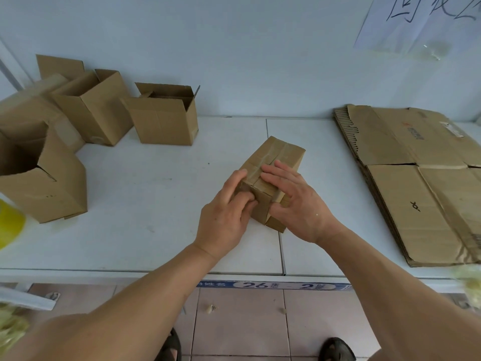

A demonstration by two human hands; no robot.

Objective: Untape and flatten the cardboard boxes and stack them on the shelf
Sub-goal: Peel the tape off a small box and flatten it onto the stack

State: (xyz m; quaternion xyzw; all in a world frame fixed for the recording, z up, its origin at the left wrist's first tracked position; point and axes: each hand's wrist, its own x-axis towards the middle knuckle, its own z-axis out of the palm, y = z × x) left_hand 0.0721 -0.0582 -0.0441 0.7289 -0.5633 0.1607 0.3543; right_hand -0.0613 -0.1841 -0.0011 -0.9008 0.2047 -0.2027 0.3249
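on the white shelf (145,204) a small brown taped box (278,155) lies tilted. left hand (226,217) pinches its end, right hand (299,204) rests flat, fingers straight. open boxes (161,118) stand left, flat cardboard (416,183) right.

A white shelf (145,194) carries a taped cardboard box (276,162) at centre, open boxes (164,121) far left (several crowded together), and a stack of flattened cardboard (416,183) on the right.
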